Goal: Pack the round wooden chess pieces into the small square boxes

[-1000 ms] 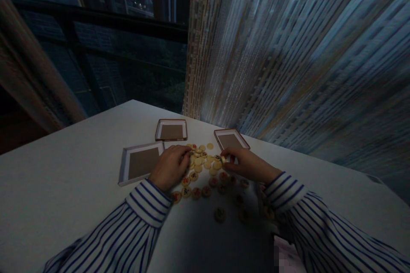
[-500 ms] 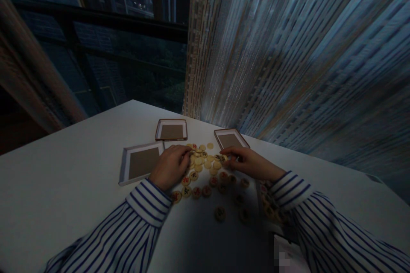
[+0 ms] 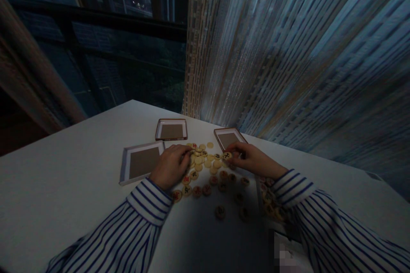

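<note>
Round wooden pieces (image 3: 198,160) with red or black characters, some blank side up, lie in a pile between my hands. My left hand (image 3: 173,164) rests at the pile's left edge, fingers curled; what its fingertips hold, if anything, is hidden. On the right, my right hand (image 3: 248,158) pinches a piece with a black character (image 3: 227,156) between thumb and fingers. Nearer to me, more pieces (image 3: 206,190) lie spread out, character side up, partly in shadow.
Open box parts stand on the white table (image 3: 64,166): a large tray (image 3: 124,166) at left, one tray (image 3: 171,138) behind, another (image 3: 221,140) behind my right hand. More pieces (image 3: 269,209) lie by my right sleeve. A curtain (image 3: 256,51) hangs behind.
My right hand has taken hold of a piece at the pile's right edge and shifted slightly right, turning the character into view. My left hand has hardly moved.
</note>
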`<action>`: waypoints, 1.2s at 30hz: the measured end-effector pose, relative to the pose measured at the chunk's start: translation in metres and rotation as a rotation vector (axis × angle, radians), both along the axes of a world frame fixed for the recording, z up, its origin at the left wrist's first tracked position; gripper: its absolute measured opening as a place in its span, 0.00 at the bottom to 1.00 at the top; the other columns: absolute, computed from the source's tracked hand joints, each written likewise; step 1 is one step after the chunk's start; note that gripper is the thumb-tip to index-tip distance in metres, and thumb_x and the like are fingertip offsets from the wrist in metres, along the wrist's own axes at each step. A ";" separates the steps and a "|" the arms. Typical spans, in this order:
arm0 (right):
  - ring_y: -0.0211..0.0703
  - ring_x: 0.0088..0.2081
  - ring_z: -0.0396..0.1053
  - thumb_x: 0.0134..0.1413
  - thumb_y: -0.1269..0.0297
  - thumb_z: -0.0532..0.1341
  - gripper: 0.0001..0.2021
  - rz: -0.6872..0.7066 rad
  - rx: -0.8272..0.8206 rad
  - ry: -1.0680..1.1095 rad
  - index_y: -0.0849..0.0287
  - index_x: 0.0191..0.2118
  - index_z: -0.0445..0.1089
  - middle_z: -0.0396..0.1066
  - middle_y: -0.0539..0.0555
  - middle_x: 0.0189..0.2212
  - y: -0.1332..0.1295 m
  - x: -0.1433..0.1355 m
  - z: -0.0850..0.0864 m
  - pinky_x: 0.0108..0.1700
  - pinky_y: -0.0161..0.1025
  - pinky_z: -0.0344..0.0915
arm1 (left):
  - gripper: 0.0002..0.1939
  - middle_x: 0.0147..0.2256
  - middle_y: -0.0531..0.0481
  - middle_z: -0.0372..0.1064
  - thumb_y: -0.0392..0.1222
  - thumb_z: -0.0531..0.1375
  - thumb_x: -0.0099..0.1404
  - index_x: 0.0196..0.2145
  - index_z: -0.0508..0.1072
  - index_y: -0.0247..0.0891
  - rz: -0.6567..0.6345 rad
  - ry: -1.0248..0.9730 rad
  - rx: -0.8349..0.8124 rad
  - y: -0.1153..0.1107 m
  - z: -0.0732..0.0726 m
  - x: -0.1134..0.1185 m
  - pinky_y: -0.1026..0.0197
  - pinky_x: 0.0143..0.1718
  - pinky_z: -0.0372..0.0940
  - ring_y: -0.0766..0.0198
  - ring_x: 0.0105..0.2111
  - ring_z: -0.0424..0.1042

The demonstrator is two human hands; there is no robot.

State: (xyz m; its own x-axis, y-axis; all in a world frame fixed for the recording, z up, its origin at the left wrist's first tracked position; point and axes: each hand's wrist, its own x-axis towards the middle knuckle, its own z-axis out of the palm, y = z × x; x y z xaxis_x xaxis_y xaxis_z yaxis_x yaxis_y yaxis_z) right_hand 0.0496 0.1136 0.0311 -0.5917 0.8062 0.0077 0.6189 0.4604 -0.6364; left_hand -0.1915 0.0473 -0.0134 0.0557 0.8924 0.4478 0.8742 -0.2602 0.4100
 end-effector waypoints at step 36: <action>0.37 0.27 0.63 0.46 0.56 0.59 0.19 -0.048 -0.026 0.156 0.63 0.42 0.68 0.65 0.49 0.24 0.006 0.021 0.014 0.32 0.37 0.61 | 0.14 0.38 0.44 0.72 0.40 0.48 0.63 0.40 0.71 0.34 -0.039 0.007 -0.016 -0.001 -0.003 0.002 0.55 0.43 0.63 0.58 0.40 0.69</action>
State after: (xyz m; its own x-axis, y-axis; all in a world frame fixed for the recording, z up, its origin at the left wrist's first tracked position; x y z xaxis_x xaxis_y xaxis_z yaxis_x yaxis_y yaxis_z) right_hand 0.0709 0.1196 0.0452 -0.5459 0.8345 0.0748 0.5327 0.4146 -0.7377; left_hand -0.1895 0.0463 -0.0164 0.0936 0.8966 0.4328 0.8665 -0.2874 0.4081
